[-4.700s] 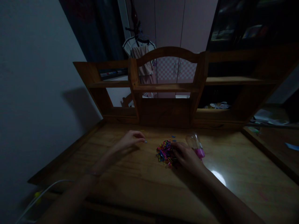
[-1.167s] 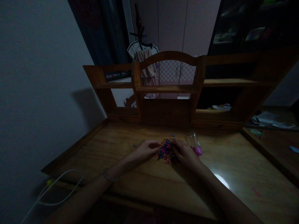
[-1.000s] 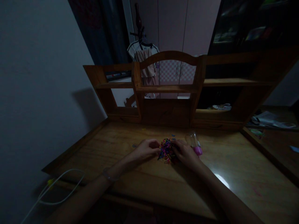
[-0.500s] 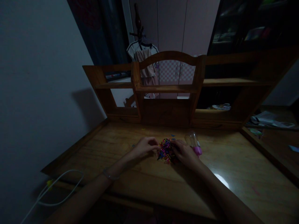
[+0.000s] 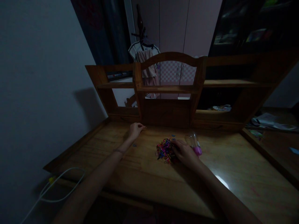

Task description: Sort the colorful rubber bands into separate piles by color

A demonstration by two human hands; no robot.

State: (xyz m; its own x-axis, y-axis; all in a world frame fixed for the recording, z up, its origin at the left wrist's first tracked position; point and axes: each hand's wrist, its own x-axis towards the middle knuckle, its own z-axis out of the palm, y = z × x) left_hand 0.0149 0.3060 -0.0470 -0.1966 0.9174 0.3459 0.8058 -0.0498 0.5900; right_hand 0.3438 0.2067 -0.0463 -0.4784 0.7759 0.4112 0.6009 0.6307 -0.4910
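Observation:
A heap of small rubber bands (image 5: 164, 150), in pink, blue, yellow, red and other colours, lies on the wooden desk (image 5: 135, 174). Against its right side rests my right hand (image 5: 185, 153), fingers curved and apart at the edge of the heap; some fingertips are in shadow. My left hand (image 5: 136, 130) is farther back and left, low over the desk. Its thumb and forefinger are pinched together, with a tiny yellowish bit at the tips that is too small to name. Behind my right hand lies a clear plastic bottle (image 5: 192, 139) with a pink cap (image 5: 197, 151).
A few small blue bits (image 5: 173, 135) lie behind the heap, and a dark one (image 5: 134, 145) near my left wrist. A wooden shelf unit (image 5: 167, 89) closes off the desk's back. A white cable (image 5: 63, 200) loops at the front left.
My left hand has moved from the heap's left edge back and left, to where a yellow band lay on the desk. My right hand has stayed at the heap.

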